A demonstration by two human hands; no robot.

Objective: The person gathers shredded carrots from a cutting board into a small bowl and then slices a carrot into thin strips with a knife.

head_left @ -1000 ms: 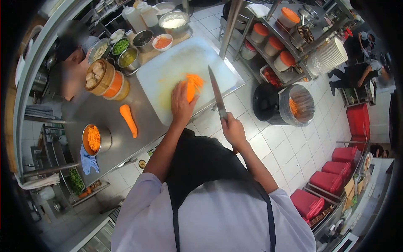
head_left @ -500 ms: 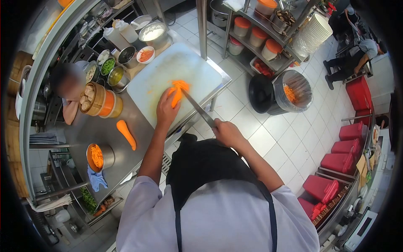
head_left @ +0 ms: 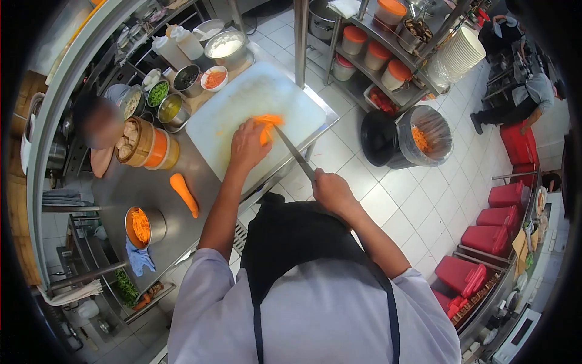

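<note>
My right hand (head_left: pixel 332 191) is closed around the handle of a knife (head_left: pixel 295 153). The blade's far end meets cut carrot (head_left: pixel 268 120) on a white cutting board (head_left: pixel 212 130). My left hand (head_left: pixel 248 145) bends its fingers over the carrot, holding it on the board just left of the blade. Its fingertips are partly hidden by the back of the hand. A whole peeled carrot (head_left: pixel 183 194) lies on the steel table (head_left: pixel 127 182) left of the board. Nearer me stands a steel pot (head_left: pixel 156 227) of carrot strips.
A bamboo steamer (head_left: pixel 142 145) holds dumplings beside the board. Behind it stand bowls of chopped greens (head_left: pixel 158 94) and orange shreds (head_left: pixel 214 79). A lined bin (head_left: pixel 424 134) stands on the floor to the right. A person (head_left: pixel 536 97) bends at the far right; another is across the table.
My left hand has shifted slightly right and away from me over the carrot, its fingers now flatter across it. The knife stays at the carrot. The view has shifted a little.
</note>
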